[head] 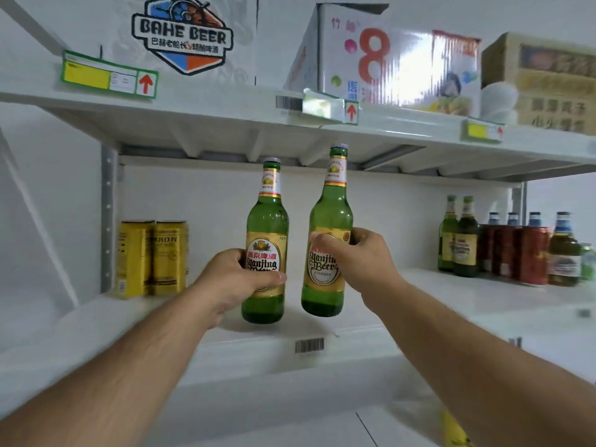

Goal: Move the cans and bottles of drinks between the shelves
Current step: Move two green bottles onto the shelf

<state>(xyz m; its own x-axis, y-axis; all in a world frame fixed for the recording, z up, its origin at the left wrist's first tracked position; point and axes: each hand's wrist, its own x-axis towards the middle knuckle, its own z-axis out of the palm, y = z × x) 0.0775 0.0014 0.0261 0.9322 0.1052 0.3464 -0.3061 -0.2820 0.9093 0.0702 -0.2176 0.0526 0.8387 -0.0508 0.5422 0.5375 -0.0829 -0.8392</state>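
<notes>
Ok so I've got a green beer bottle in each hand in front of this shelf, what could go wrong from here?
1. The two glass bottles are close together; the left hand's bottle and the right hand's bottle could knock against each other.
2. The right hand holds its bottle tilted and off the shelf board, gripped only at the label, so it might slip.
3. That bottle's cap sits close under the upper shelf; lifting it further could strike the edge.

Two green beer bottles are held in the hands, one apiece. Two yellow cans are counted at the left of the shelf. At the right, two more green bottles are seen; the blue-capped bottles and red cans beside them cannot be counted surely. Three cartons are counted on the upper shelf.
</notes>
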